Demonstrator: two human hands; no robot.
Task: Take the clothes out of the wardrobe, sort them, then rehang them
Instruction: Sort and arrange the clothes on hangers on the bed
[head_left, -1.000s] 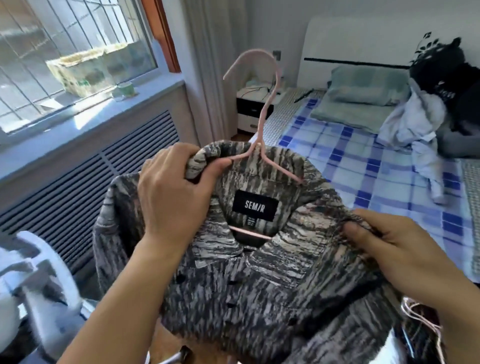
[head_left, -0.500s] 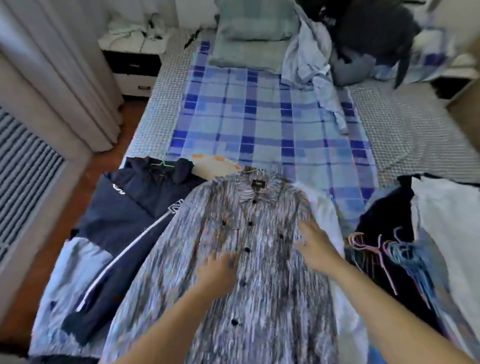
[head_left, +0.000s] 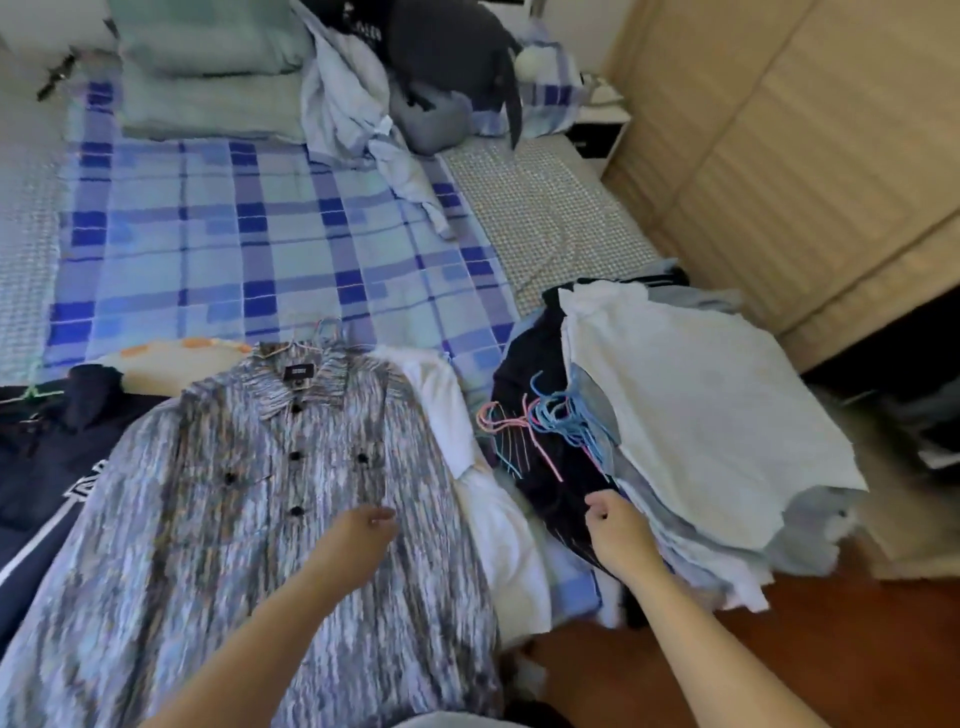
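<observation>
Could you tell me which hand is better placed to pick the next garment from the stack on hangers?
The right hand: it hovers beside the stack of clothes topped by a white garment. The left hand is over the grey streaked button shirt, farther away.

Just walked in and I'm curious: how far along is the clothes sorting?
Done: the striped grey shirt, on a hanger, lies flat on the bed over the navy jacket. In hand: nothing; left hand hovers over the shirt, right hand reaches toward the heap of clothes and loose hangers. Left: that heap, then rehanging everything.
</observation>
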